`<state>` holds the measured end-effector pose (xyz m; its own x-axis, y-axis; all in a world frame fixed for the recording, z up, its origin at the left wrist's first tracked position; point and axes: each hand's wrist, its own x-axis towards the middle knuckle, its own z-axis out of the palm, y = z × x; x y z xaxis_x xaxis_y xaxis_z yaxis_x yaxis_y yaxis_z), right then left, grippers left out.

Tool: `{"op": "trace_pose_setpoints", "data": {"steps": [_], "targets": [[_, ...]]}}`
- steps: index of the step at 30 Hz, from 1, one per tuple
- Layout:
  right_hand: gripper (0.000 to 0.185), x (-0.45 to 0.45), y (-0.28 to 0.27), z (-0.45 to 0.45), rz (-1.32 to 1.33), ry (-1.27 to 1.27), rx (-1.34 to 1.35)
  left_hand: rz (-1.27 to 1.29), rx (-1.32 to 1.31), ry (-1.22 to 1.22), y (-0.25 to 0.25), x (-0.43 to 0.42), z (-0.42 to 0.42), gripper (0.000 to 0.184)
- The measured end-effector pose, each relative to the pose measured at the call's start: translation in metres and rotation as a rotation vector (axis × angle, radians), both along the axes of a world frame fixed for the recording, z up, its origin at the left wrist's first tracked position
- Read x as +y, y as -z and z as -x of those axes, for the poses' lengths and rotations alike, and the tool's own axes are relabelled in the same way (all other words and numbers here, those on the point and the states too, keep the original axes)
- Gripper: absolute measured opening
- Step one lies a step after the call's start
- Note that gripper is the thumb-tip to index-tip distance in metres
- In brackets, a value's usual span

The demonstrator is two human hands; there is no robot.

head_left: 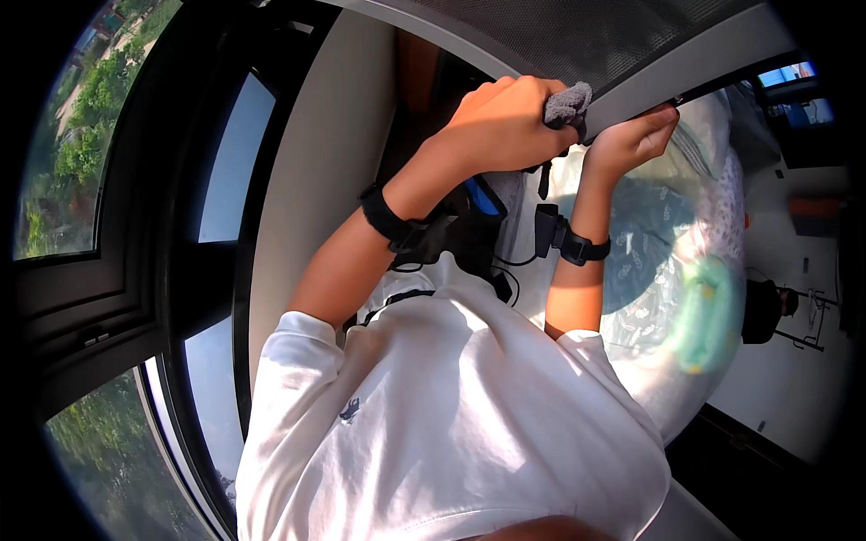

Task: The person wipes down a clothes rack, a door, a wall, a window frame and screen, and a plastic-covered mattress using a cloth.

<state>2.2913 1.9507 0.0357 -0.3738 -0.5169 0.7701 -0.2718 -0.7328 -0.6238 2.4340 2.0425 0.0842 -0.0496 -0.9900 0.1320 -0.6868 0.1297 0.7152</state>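
Note:
My left hand (pixel 510 122) is closed around a bunched grey cloth (pixel 566 105), which meets the edge of a framed mesh screen (pixel 622 45). My right hand (pixel 631 140) lies against the underside of the screen's pale frame (pixel 681 77), its fingers curled in at the edge. The screen slants across the top of the view, and part of it runs out of sight. Both wrists carry black straps, and a small dark box sits beside the right one.
Dark-framed windows (pixel 108 298) with greenery outside stand to the left, beside a pale wall (pixel 316 135). Below the hands, at right, is a bed with a patterned cover (pixel 645 243) and a green bundle (pixel 708 311). A dark rack (pixel 812 320) stands farther right.

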Motion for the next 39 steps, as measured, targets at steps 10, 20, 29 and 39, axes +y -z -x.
{"op": "trace_pose_setpoints", "data": {"steps": [10,20,29,39], "targets": [[0.047,-0.002,-0.001,0.010,0.011,0.073,0.093,0.313,-0.411,-0.319,-0.021,0.004,-0.062,0.024],[0.046,-0.009,0.003,0.004,-0.006,0.110,-0.001,-0.025,0.305,0.050,0.004,-0.006,0.005,0.044],[0.055,-0.015,0.012,0.004,-0.004,0.198,-0.027,0.033,-0.455,0.081,-0.020,-0.005,-0.005,0.035],[0.051,-0.012,0.010,0.003,-0.010,0.190,-0.062,0.074,-0.200,-0.112,-0.009,-0.002,-0.016,0.041]]}}
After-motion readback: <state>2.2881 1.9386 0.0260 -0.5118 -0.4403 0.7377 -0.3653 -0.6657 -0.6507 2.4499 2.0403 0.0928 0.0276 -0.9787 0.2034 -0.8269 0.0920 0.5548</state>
